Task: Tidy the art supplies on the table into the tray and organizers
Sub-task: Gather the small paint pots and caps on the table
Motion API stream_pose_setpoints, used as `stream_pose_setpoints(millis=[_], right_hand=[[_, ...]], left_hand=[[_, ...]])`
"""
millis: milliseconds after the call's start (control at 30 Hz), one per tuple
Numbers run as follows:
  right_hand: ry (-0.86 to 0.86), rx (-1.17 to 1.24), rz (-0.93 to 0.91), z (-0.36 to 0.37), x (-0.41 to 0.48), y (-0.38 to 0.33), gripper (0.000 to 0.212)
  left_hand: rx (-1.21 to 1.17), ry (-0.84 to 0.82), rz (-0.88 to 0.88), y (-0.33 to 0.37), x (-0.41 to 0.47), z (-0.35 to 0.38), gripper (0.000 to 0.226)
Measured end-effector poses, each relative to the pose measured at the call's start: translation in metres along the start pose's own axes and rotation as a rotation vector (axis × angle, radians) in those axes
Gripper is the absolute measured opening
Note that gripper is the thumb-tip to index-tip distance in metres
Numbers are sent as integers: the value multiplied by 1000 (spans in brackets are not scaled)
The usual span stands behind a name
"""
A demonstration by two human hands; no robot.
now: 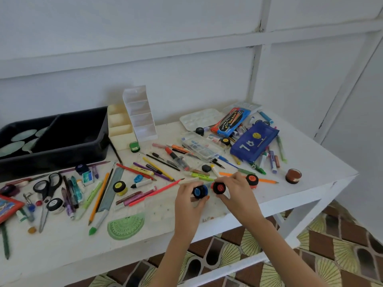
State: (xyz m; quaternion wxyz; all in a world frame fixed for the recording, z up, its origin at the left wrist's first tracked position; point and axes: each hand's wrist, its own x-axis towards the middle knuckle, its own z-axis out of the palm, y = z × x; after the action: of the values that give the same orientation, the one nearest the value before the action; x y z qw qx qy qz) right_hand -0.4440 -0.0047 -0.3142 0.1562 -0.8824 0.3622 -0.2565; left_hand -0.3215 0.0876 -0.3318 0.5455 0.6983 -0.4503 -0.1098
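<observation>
My left hand [187, 200] grips a small blue paint pot [200, 191] just above the white table [310, 168]. Right beside it, my right hand [232, 189] grips a red paint pot [219, 187]. An orange paint pot [252, 180] stands just behind my right hand. A black two-part tray [62, 150] sits at the back left, with a cream organizer [120, 129] and a white tiered organizer [139, 113] next to it. Pencils, pens and markers lie scattered over the table.
Scissors [46, 189], a yellow pot [119, 187], a white pot [55, 205], a grey ruler [112, 189] and a green protractor [125, 225] lie front left. A blue pencil case [253, 141], a pencil box [231, 122], a palette [200, 119] and a brown pot [293, 176] are at the right.
</observation>
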Motion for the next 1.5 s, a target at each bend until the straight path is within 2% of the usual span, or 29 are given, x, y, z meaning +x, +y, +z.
stream_pose_setpoints(millis=[200,433,600,733,900,1033,1100,1200,1300,1400,1500], right_hand=[[81,-129,-11,5,4,-2,44],[-1,-257,80,8,11,-10,49],[-117,-275,94,3,16,-15,54],[-93,-212,104,4,15,-10,51],[-79,-118,105,0,10,-8,37],[-145,15,70,-10,-5,1,46],[-83,122,47,-13,-17,6,44],[135,189,81,-16,-32,18,31],[235,248,163,-27,-37,33,24],[296,284,245,-42,-38,52,21],[378,311,362,-54,-40,73,18]], left_hand=[[10,-8,-6,2,2,0,43],[89,-31,-88,7,6,3,45],[218,-121,-83,11,13,5,49],[441,-179,-42,12,17,10,46],[488,-261,-46,5,20,10,50],[437,-378,-91,3,25,8,59],[558,-326,-70,10,20,7,59],[755,-149,52,36,5,11,49],[669,-63,197,52,-1,31,38],[553,-127,267,62,3,57,36],[538,-199,348,64,13,81,36]])
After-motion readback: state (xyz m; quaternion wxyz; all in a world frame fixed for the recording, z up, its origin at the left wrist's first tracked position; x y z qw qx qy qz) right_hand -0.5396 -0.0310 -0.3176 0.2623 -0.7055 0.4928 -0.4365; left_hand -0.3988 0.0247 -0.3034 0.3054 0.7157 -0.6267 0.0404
